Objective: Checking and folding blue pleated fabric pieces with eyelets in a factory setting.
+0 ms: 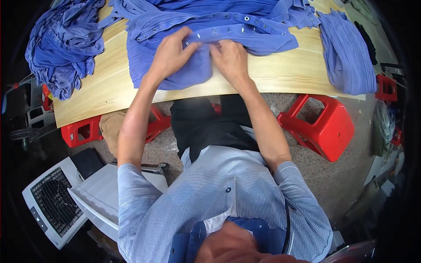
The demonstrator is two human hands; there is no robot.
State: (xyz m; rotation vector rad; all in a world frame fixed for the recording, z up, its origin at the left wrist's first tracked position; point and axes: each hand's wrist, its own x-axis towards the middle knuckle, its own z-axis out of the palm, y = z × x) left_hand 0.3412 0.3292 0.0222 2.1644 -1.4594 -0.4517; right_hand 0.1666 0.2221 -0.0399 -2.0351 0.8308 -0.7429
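A blue ribbed garment [184,72] lies spread on the wooden table in front of me, its near part hanging slightly toward the table's edge. A strip with metal snaps or eyelets [242,30] runs across it. My left hand [172,53] is at the strip, thumb and forefinger bent round the cloth. To its right, my right hand [231,60] pinches the same garment's edge, thumb and forefinger close together. The cloth between the hands is slightly blurred. Some fingertips are hidden by the hands and the fabric.
A crumpled heap of blue garments [63,44] lies at the table's left, a folded blue piece [348,52] at its right. More blue cloth [206,6] covers the far side. Red stools [331,127] stand below the wooden table [280,72]. A white air cooler [55,201] is at lower left.
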